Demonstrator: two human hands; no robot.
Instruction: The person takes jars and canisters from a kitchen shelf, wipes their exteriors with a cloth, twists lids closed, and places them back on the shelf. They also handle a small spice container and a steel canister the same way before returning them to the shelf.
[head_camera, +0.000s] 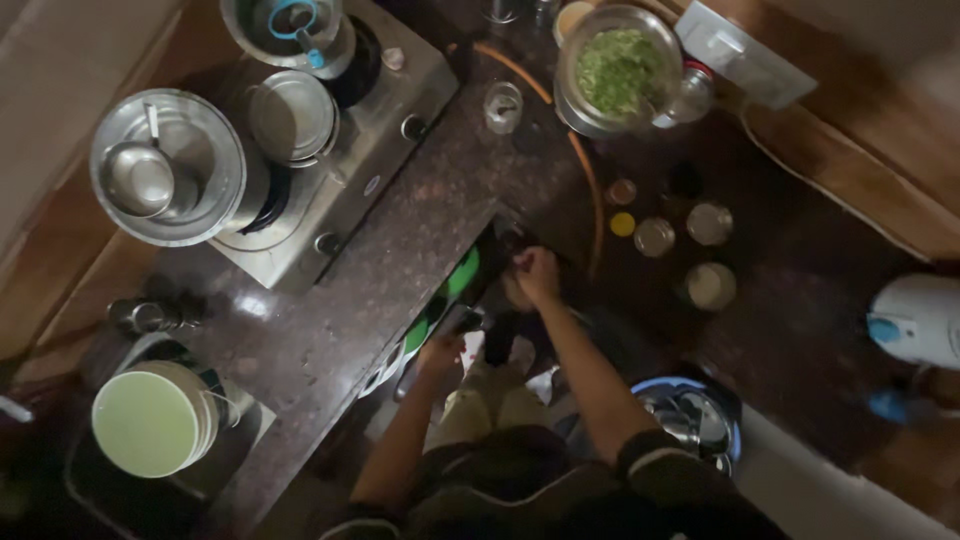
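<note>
Seen from above in dim light, a person is standing at the corner of a dark stone counter (330, 330), both bare forearms stretching forward from dark short sleeves. The right hand (535, 275) is reaching furthest, its arm running straight out from the elbow, wrist slightly bent, fingers curled together into a loose fist at the counter's inner edge; it seems to be gripping something small and dark, but what it is cannot be told. The left hand (440, 352) is sitting lower and nearer the body, arm angled forward, fingers bent around a dark handle (455, 322) at the counter's edge; whether it is truly closing on it cannot be told. Just beyond the left hand, a green object (462, 275) is lying along the edge below the counter. Ahead of the right hand and slightly to its right, several small jars (655, 237) with round lids are standing in a cluster, and a thin orange hose (585, 170) is curving past them. Further ahead, a steel bowl (618, 70) is holding chopped green vegetable. Off to the left of both hands, a gas stove (340, 160) is carrying steel pots, and a large steel plate (168, 165) with a small bowl in it is resting there. Near the left elbow, a pale green lid (148, 422) is sitting on a container. By the right elbow, a blue-rimmed bucket (690, 415) is holding steel vessels.
</note>
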